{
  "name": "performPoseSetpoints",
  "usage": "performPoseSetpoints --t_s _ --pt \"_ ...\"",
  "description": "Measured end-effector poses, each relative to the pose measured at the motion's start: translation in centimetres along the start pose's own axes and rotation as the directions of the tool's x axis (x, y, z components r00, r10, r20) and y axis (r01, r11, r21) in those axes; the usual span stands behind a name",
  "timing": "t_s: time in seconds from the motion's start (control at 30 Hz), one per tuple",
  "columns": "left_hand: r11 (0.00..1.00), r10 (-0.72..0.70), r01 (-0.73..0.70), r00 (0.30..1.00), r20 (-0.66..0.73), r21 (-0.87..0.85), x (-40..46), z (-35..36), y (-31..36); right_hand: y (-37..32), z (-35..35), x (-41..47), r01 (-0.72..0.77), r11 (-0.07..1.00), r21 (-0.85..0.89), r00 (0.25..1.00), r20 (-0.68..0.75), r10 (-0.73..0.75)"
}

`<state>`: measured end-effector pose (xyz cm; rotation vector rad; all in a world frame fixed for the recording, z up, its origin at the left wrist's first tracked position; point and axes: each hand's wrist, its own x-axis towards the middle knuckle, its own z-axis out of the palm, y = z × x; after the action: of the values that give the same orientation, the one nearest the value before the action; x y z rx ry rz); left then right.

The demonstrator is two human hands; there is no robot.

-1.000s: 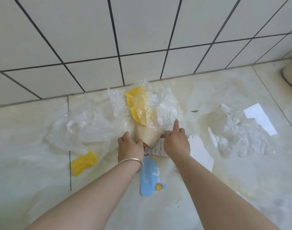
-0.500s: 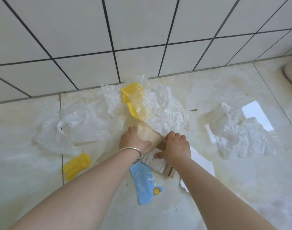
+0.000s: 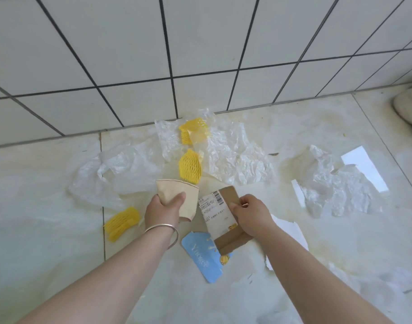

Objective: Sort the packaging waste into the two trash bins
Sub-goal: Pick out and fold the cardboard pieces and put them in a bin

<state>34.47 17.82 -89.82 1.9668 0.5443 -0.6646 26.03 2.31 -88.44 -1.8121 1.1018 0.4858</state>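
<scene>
A thin clear bag (image 3: pixel 120 174) lay crumpled and filmy on the glossy pale floor (image 3: pixel 48 230) at the left, near the grey seam where the floor met the white tiled wall (image 3: pixel 200 47); just below it sat a yellow foam net (image 3: pixel 122 222), ribbed and soft, with bare tile all around its near side. The left hand (image 3: pixel 161 210), a silver bangle (image 3: pixel 164 230) on its wrist, gripped a flattened beige paper cup (image 3: pixel 178 197), thumb across the front and fingers curled behind it, the cup's rim tilted up and away. Past the cup a second net (image 3: pixel 188 168) rested on the floor, and a third (image 3: pixel 193 130) lay half under a crinkled clear wrap (image 3: pixel 233 157) close to the wall. A blue card (image 3: pixel 200 258), flat with cut corners, lay between the forearms. The right hand (image 3: pixel 251 217) pinched the edge of a brown cardboard piece (image 3: pixel 230 237), stiff and straight-edged, with a white printed label (image 3: pixel 215 211) stuck to its face; the cardboard's lower end overlapped the blue card. Under the right wrist a torn white paper (image 3: pixel 291 232) showed a ragged edge. Farther right another crushed clear bag (image 3: pixel 340 190) sat beside a bright rectangular reflection (image 3: pixel 364 167), well apart from the hands; the near right floor lay open. No bins showed in view.
</scene>
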Motion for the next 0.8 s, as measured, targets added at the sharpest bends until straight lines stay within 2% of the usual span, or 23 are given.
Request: performPoseSetpoints --t_s 0.13,0.2,0.27,0.33,0.4,0.57,0.63,0.73,0.8 --pt "0.991 -0.021 0.017 1.0 -0.024 -0.134 -1.1 -1.0 -0.9 0.5 0.0 -1.9 -0.045 0.977 0.21 0.996 -0.066 0.06" --pt "0.986 -0.016 0.014 1.0 -0.012 -0.164 -2.1 -1.4 -1.4 0.9 0.5 -3.0 -0.09 0.919 0.385 0.992 -0.041 0.115" --pt "0.983 -0.016 0.035 0.994 0.107 -0.182 -3.8 -1.4 -2.0 1.1 1.6 -4.1 -0.115 0.873 0.474 0.992 0.003 0.129" --pt "0.972 -0.032 0.089 0.967 0.253 -0.215 -5.8 -1.2 -2.2 1.4 2.8 -5.1 -0.096 0.878 0.469 0.995 0.012 0.103" --pt "0.975 -0.035 0.102 0.948 0.315 -0.199 -7.1 -1.3 -2.6 1.6 3.7 -6.3 -0.063 0.894 0.444 0.997 -0.003 0.072" --pt "0.998 0.028 -0.007 0.936 0.35 -0.061 -8.4 -2.9 -5.0 2.6 6.0 -8.3 0.052 0.964 0.26 0.998 -0.057 -0.039" --pt "0.999 0.037 -0.028 0.947 0.32 -0.035 -8.6 -3.8 -5.9 3.4 6.8 -8.5 0.066 0.99 0.127 0.996 -0.062 -0.059" --pt "0.997 0.025 -0.016 0.991 0.13 -0.076 -7.6 -6.0 -6.7 4.9 7.4 -8.4 0.082 0.973 -0.217 0.969 -0.211 -0.128" --pt "0.998 0.001 0.003 0.998 0.055 -0.069 -6.5 -7.5 -7.4 5.7 7.8 -7.9 0.107 0.874 -0.474 0.952 -0.206 -0.228"
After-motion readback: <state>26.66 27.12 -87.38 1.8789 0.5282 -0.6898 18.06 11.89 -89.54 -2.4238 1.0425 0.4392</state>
